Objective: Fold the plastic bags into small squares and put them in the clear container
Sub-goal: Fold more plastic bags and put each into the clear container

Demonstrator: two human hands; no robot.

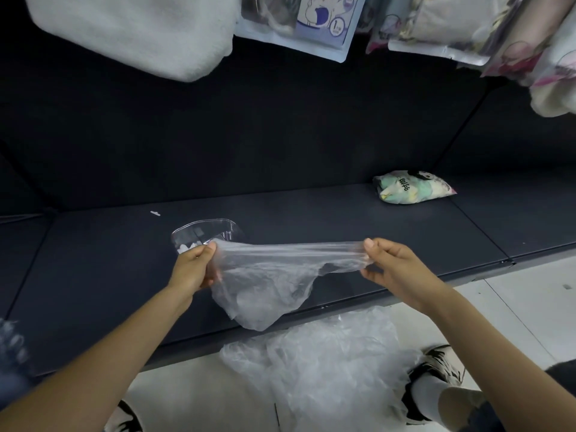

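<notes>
Open shelf [311, 213] area between clear container [207, 233] and packaged plush [413, 187]. Overhead obstructions: hanging packages [311, 23] and white fabric [140, 32]. Floor alongside shelf occupied by loose plastic bags [327, 363].

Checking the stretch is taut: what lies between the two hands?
In the head view, only the clear plastic bag, pinched by left hand and right hand.

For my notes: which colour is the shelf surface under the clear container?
Dark navy, almost black, plain: the shelf in the head view.
</notes>
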